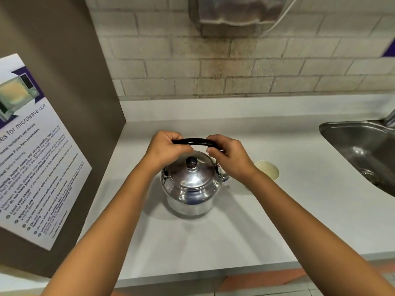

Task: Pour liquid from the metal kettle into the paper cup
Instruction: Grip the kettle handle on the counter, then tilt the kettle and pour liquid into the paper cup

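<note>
Head view: a person's two bare arms reached forward over a pale table (224,238).
Metal kettle (190,189): stood upright on the table directly below the fingers, its lid on, a dark knob (191,162) at the lid's centre.
Handle (193,142): black, arched over the lid, held at both ends.
Left hand (165,149): fingers (181,147) were curled closed around the handle's left end.
Right hand (229,155): fingers (213,151) were wrapped closed around the handle's right end.
Paper cup (267,169): upright on the table just right of the right hand's fingers, near the kettle, partly hidden by the wrist.
Sink (350,146): steel, well right of the fingers.
Microwave notice (32,159): on the panel well left of the fingers.
Brick wall (213,67): beyond the fingers, behind the table.
</note>
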Demonstrator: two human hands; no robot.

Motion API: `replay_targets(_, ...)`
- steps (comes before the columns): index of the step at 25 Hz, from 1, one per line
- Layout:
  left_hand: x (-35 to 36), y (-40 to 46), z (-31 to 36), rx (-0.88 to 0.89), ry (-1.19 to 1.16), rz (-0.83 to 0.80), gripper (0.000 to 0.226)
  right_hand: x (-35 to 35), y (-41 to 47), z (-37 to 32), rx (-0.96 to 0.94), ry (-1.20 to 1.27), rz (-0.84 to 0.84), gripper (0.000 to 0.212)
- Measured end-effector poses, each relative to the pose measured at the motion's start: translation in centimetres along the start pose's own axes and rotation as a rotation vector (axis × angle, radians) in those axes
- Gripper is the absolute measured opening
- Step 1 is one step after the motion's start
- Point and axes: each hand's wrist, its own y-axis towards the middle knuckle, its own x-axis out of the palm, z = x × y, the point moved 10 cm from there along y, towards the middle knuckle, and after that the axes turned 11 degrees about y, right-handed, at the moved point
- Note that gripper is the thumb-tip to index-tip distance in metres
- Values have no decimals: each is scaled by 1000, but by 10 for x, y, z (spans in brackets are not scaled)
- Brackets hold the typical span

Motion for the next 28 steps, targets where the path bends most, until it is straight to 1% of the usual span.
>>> replay_targets(3,-11,-4,13,15,-36,48,33,-13,-9,-16,-34,0,87,29)
replay_targets(5,-15,-6,20,24,-41,73,32,-20,-23,-13,-13,-59,151,40)
replay_targets(7,-19,-8,25,29,-53,94,30,-21,-41,-5,3,-153,176,50)
replay_targets(9,-20,-9,28,26,-67,114,29,-18,-56,3,7,-232,192,52)
replay_targets(13,-18,-10,33,15,-72,135,25,-12,-77,13,31,-212,239,55)
replay_targets(16,-11,-13,37,18,-53,131,23,-6,-91,28,109,-122,241,65)
replay_targets(18,-7,-14,39,17,-40,129,23,-1,-97,40,196,-1,239,68)
replay_targets(21,-3,-12,46,18,-12,129,23,3,-97,50,270,235,226,58)
replay_targets(24,3,-8,57,19,50,128,19,2,-96,57,316,316,180,55)
replay_targets(28,20,-6,74,30,153,89,17,-6,-90,67,353,358,174,49)
